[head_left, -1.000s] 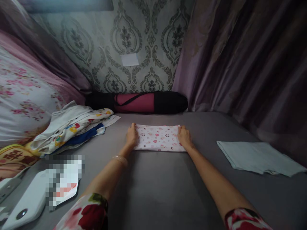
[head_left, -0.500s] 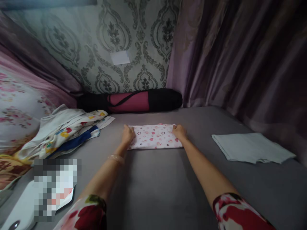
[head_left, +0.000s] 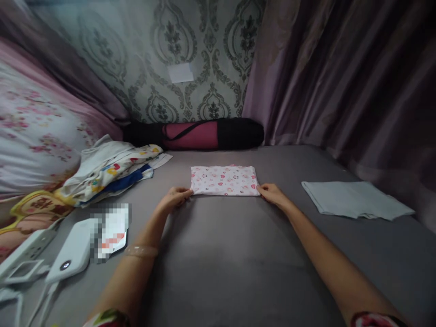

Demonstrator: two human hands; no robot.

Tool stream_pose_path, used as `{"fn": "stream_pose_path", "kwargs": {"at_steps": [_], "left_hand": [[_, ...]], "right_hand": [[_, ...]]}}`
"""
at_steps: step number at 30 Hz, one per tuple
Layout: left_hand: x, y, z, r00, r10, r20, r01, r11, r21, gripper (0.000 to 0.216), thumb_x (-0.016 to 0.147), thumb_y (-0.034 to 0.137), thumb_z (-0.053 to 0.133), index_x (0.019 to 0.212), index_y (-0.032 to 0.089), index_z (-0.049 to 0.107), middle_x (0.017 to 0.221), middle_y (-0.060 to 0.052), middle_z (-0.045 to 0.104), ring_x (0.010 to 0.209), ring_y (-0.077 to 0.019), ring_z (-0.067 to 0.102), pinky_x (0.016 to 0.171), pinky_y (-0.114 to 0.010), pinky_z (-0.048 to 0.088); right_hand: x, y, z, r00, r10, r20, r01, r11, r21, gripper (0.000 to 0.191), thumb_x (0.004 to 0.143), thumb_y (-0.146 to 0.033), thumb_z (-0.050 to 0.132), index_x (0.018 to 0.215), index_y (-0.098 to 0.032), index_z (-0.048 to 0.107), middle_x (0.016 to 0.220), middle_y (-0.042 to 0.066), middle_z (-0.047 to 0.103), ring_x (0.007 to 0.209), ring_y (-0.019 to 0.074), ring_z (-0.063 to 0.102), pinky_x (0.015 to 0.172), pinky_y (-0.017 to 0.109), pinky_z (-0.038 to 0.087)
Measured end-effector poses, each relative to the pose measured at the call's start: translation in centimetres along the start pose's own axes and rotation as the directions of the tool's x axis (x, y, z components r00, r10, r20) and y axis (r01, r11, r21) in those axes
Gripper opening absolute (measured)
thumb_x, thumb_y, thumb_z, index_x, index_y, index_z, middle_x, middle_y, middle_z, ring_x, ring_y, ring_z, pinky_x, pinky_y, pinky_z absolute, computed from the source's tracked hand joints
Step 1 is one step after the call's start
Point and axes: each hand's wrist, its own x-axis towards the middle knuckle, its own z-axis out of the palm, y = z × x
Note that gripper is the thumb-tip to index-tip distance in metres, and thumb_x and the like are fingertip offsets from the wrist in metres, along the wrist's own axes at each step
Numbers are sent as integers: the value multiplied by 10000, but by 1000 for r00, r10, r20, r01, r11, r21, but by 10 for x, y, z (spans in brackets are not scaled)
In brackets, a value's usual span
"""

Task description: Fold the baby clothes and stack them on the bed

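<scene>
A white cloth garment with a pink and red print lies folded into a flat rectangle on the grey bed sheet. My left hand pinches its near left corner between thumb and fingers. At the near right corner, my right hand is closed on the cloth in the same way. A clear bangle circles my left wrist. To the right of my right hand rests a folded pale grey-green garment.
A pile of clothes lies at the left beside a floral pillow. Nearer me are a white power bank, a power strip and a partly blurred flat item. A black and maroon long bag lies along the wall.
Both hands have moved from the far corners and sides of the printed cloth to its near corners, gripping there now. The camera view has shifted slightly.
</scene>
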Motion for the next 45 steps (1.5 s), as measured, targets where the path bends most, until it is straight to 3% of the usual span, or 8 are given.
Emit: {"fn": "stream_pose_path", "kwargs": {"at_steps": [9, 19, 24, 26, 29, 32, 36, 45], "left_hand": [[6, 3, 8, 989, -114, -96, 120, 991, 64, 377, 734, 493, 631, 595, 160, 522, 381, 67, 387, 318, -46, 303, 361, -190, 210], [9, 3, 1, 981, 84, -174, -20, 941, 339, 192, 724, 337, 639, 673, 153, 620, 507, 3, 562, 437, -119, 500, 470, -222, 349], [16, 16, 6, 819, 428, -382, -111, 772, 625, 236, 873, 311, 476, 915, 149, 642, 881, -117, 681, 835, -216, 616, 730, -286, 433], [21, 26, 24, 817, 493, -300, -168, 701, 693, 253, 907, 262, 409, 955, 164, 638, 980, -129, 675, 927, -221, 605, 803, -299, 431], [31, 38, 64, 850, 522, -70, -285, 566, 773, 258, 883, 166, 418, 1031, 156, 629, 1094, -146, 650, 1067, -238, 569, 907, -329, 413], [42, 37, 97, 829, 559, -26, -294, 473, 831, 369, 882, 143, 404, 1221, 109, 547, 1334, -192, 524, 1275, -288, 435, 1055, -440, 308], [52, 22, 107, 813, 581, -21, -270, 409, 872, 474, 926, 216, 341, 1371, 80, 429, 1458, -179, 409, 1380, -313, 304, 1130, -494, 185], [47, 16, 85, 865, 501, 29, -248, 377, 892, 634, 933, 552, 291, 1466, 210, 326, 1549, -121, 251, 1429, -315, 196, 1141, -500, 152]], "right_hand": [[-5, -13, 5, 985, 168, 34, -167, 986, -28, 307, 896, -354, 512, 671, -159, 588, 458, -41, 520, 311, 47, 348, 331, 181, 217], [5, -9, 5, 981, 193, 14, -186, 962, -201, 372, 813, -422, 611, 549, -160, 601, 447, 29, 570, 346, 101, 481, 388, 217, 341], [10, -31, 2, 984, -34, -177, -55, 878, -476, 334, 911, -390, 463, 892, -138, 682, 807, 152, 702, 748, 228, 668, 634, 298, 472], [12, -53, 19, 943, -238, -234, 71, 828, -556, 318, 943, -254, 377, 1066, -135, 645, 1010, 171, 689, 964, 243, 640, 810, 321, 459], [15, -86, 63, 863, -504, 36, 427, 690, -584, 365, 934, -161, 329, 1177, -137, 600, 1242, 153, 607, 1207, 242, 508, 1018, 351, 346], [18, -104, 103, 766, -613, 193, 602, 580, -548, 446, 957, -204, 285, 1350, -102, 468, 1457, 135, 423, 1382, 248, 295, 1138, 416, 150], [23, -97, 121, 788, -570, 233, 596, 611, -521, 523, 979, -301, 229, 1446, -99, 346, 1529, 114, 306, 1417, 252, 216, 1148, 452, 85], [32, -78, 103, 844, -503, 188, 507, 632, -586, 579, 976, -423, 207, 1479, -153, 309, 1559, 72, 237, 1434, 262, 152, 1148, 470, 75]]}}
